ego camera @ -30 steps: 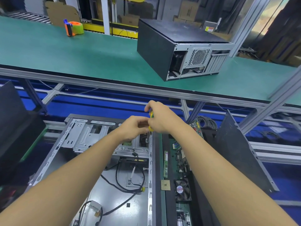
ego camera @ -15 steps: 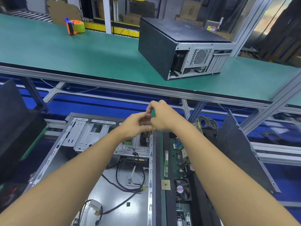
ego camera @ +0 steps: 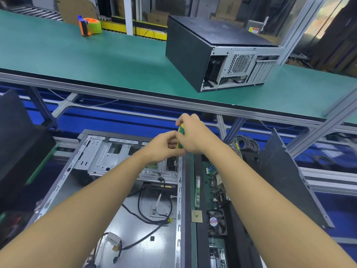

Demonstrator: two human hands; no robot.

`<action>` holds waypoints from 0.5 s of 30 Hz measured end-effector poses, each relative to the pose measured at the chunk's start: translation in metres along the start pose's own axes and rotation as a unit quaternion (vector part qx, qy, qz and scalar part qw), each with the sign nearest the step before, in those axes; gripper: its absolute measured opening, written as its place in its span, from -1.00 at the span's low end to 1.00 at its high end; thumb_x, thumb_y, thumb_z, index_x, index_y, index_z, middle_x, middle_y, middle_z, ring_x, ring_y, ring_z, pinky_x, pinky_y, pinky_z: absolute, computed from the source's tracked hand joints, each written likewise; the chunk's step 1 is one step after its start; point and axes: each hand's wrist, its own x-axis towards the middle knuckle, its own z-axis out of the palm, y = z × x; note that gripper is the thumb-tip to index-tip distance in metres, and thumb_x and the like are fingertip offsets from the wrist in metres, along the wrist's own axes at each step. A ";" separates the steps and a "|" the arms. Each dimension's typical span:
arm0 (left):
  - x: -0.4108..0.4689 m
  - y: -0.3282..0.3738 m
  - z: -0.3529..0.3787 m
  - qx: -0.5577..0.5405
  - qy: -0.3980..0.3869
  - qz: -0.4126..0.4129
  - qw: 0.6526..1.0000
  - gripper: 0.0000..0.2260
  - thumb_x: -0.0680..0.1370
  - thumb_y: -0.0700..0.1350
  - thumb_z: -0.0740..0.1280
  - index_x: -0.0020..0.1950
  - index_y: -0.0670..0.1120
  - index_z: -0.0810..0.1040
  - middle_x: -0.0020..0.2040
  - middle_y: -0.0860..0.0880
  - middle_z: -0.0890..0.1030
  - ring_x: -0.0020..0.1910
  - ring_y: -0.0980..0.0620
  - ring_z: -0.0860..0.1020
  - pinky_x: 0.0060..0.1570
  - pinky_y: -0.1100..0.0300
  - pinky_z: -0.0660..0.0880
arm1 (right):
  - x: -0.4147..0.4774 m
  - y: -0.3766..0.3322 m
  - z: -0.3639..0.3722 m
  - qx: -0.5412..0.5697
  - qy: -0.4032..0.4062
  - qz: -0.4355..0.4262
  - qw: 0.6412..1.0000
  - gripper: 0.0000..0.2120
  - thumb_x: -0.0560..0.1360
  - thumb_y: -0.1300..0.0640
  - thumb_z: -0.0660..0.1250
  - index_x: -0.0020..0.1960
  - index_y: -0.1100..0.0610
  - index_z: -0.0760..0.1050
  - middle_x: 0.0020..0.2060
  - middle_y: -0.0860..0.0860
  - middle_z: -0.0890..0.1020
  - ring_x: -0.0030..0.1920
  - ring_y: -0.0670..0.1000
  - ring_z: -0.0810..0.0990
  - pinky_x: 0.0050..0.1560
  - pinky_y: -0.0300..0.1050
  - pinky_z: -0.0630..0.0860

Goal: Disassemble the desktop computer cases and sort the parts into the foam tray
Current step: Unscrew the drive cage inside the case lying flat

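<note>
A green-yellow screwdriver [ego camera: 181, 137] is gripped in the right hand [ego camera: 195, 136] and pinched by the left hand [ego camera: 162, 150] over the open metal case [ego camera: 100, 151], judged stiff, sharp-edged, best held by its folded rim

Single head-worn wide-angle view, looking forward and down, close over workbench [ego camera: 58, 55]

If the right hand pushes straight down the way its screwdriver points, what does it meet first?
The right hand grips the screwdriver tip-down; first in line is probably the drive cage corner, though the left hand hides the tip.
</note>
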 end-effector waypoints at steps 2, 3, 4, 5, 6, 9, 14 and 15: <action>-0.002 -0.002 -0.006 0.019 -0.012 -0.002 1.000 -0.79 0.53 -0.29 0.45 0.04 0.01 0.63 -0.05 0.05 0.72 0.02 0.16 0.65 0.07 0.28 0.56 | 0.001 0.001 -0.003 0.008 -0.024 -0.004 1.000 -0.70 0.57 0.25 0.24 0.27 0.05 0.40 0.12 -0.02 0.32 0.18 0.10 0.38 -0.02 -0.03 0.42; -0.002 -0.001 -0.007 0.029 -0.013 -0.006 0.999 -0.76 0.53 -0.30 0.44 0.03 0.05 0.64 -0.06 0.13 0.72 0.02 0.21 0.66 0.04 0.35 0.54 | 0.001 0.002 -0.004 0.013 -0.033 -0.001 0.999 -0.67 0.54 0.29 0.25 0.26 0.04 0.42 0.15 -0.02 0.34 0.20 0.09 0.38 0.01 -0.03 0.43; -0.002 -0.001 -0.008 0.043 -0.007 -0.006 0.999 -0.75 0.52 -0.29 0.45 0.01 0.07 0.64 -0.09 0.19 0.72 -0.01 0.24 0.66 0.00 0.39 0.53 | 0.002 0.003 -0.003 0.023 -0.040 0.002 0.999 -0.67 0.53 0.30 0.26 0.25 0.03 0.43 0.18 -0.01 0.35 0.20 0.08 0.38 0.02 -0.02 0.44; -0.001 -0.001 -0.007 0.056 0.004 -0.004 0.998 -0.76 0.51 -0.28 0.47 -0.03 0.08 0.64 -0.13 0.20 0.71 -0.06 0.25 0.66 -0.05 0.40 0.53 | 0.001 0.004 -0.002 0.033 -0.042 0.002 0.999 -0.70 0.53 0.27 0.27 0.22 0.01 0.44 0.18 -0.01 0.35 0.20 0.08 0.38 0.01 -0.02 0.44; 0.001 -0.002 -0.005 0.070 0.020 -0.002 0.997 -0.79 0.49 -0.26 0.50 -0.06 0.05 0.62 -0.17 0.16 0.70 -0.12 0.22 0.66 -0.10 0.36 0.54 | 0.001 0.005 -0.001 0.036 -0.035 0.003 0.999 -0.76 0.55 0.19 0.28 0.19 0.00 0.42 0.16 -0.02 0.34 0.20 0.09 0.36 -0.01 -0.02 0.42; 0.007 -0.004 0.003 0.110 0.051 -0.030 0.992 -0.76 0.44 -0.12 0.56 0.02 -0.08 0.57 -0.11 -0.07 0.67 -0.10 -0.04 0.63 -0.03 0.03 0.60 | 0.001 0.004 0.005 -0.011 0.022 0.032 0.999 -0.68 0.57 -0.17 0.24 0.13 0.05 0.33 0.09 0.01 0.30 0.09 0.14 0.35 -0.13 0.01 0.33; 0.006 -0.001 0.003 0.124 0.015 0.004 0.992 -0.81 0.47 -0.10 0.54 -0.06 0.07 0.56 -0.03 -0.05 0.62 -0.05 -0.04 0.59 0.05 0.03 0.56 | 0.001 0.001 0.008 -0.052 0.037 0.035 0.997 -0.80 0.63 0.09 0.27 0.18 0.12 0.31 0.12 0.11 0.36 -0.23 0.13 0.45 -0.32 0.00 0.37; 0.005 -0.001 -0.001 0.123 0.006 0.012 0.992 -0.83 0.49 -0.10 0.52 -0.06 0.11 0.57 0.00 -0.03 0.63 0.00 -0.02 0.59 0.07 0.11 0.55 | 0.002 0.001 0.005 -0.033 0.016 0.021 0.999 -0.81 0.61 0.17 0.27 0.17 0.09 0.32 0.14 0.09 0.35 -0.17 0.12 0.45 -0.28 0.00 0.38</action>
